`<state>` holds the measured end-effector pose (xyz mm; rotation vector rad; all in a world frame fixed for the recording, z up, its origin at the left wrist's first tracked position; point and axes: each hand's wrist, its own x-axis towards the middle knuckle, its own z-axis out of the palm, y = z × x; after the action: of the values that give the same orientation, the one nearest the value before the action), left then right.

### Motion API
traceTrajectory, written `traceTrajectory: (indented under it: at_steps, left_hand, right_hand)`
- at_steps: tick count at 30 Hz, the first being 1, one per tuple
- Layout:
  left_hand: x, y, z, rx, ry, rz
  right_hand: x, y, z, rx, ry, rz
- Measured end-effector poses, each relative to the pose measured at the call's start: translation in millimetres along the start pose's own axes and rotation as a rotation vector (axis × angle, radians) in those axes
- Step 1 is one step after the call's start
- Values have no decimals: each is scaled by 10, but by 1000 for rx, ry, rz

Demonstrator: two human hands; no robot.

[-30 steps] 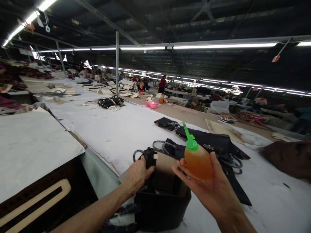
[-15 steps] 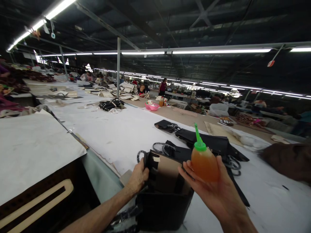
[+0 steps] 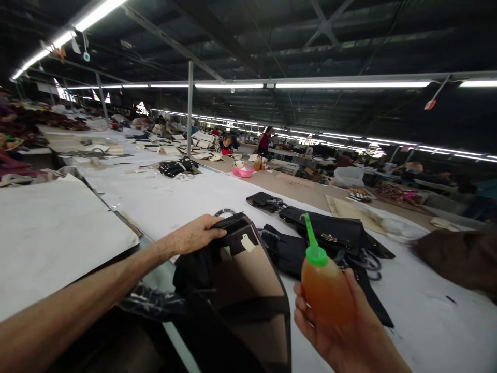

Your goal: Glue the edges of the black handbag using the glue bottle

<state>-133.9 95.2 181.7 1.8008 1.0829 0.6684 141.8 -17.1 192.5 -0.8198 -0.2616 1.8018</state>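
My left hand (image 3: 200, 233) grips the upper edge of a black bag (image 3: 244, 280), thumb on top. The bag's tan inner side faces up, with a small cream label (image 3: 247, 242) near the top and black strips across it. A plastic-wrapped handle (image 3: 153, 300) hangs at its left. In my right hand (image 3: 341, 331) is a squeeze bottle (image 3: 328, 290) of orange-brown liquid, held upright with its green nozzle pointing up, to the right of the bag and apart from it. Behind the bottle lie several black bags (image 3: 330, 225) with wrapped handles.
A long white-covered table (image 3: 147, 197) runs away from me. On it sit a black dotted bundle (image 3: 178, 167) and a pink basin (image 3: 243, 170). A metal post (image 3: 190, 109) rises mid-table. Brown material (image 3: 458, 259) lies at the right; people work farther back.
My left hand has moved up and left, tilting and lifting the bag so its tan inside shows more. The bottle in my right hand has come slightly lower.
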Motion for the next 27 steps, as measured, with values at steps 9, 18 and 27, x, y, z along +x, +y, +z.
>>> traceTrajectory:
  at_steps: [9,18,27]
  left_hand:
    - [-100,-356,61,363,-358,-180]
    - [123,-938,309,274,-407,-253]
    - [269,-1108,250,181,-459,-307]
  right_hand:
    - [158,125,-362,-541,-6,-190]
    - [363,33,-670,-1101,71,-433]
    - [621,152,-779,-1443,80,-495]
